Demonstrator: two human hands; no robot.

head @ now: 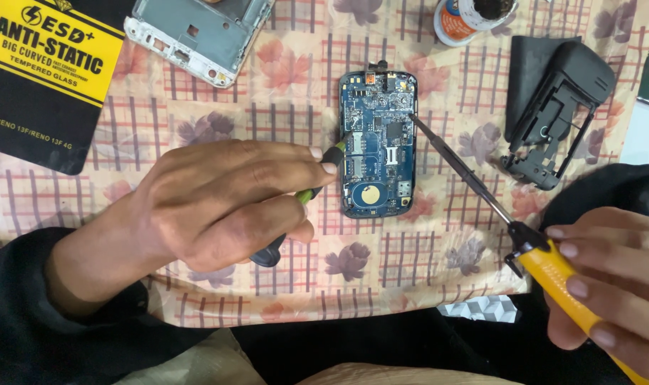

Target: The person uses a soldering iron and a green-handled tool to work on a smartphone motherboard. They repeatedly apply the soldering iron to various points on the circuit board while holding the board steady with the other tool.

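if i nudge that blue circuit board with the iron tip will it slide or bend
The blue circuit board looks thin and rigid, so it would probably slide on the floral cloth rather than flex. It seems light, so the left hand with its tool likely steadies it. Its small exposed parts look fragile.

Black sleeves (25, 314) (both arms)

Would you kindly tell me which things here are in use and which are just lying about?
In use:
- blue circuit board
- yellow-handled soldering iron, in the right hand
- green-and-black tool, in the left hand

Lying about:
- grey metal frame
- black plastic housing
- yellow-and-black package
- small round tub
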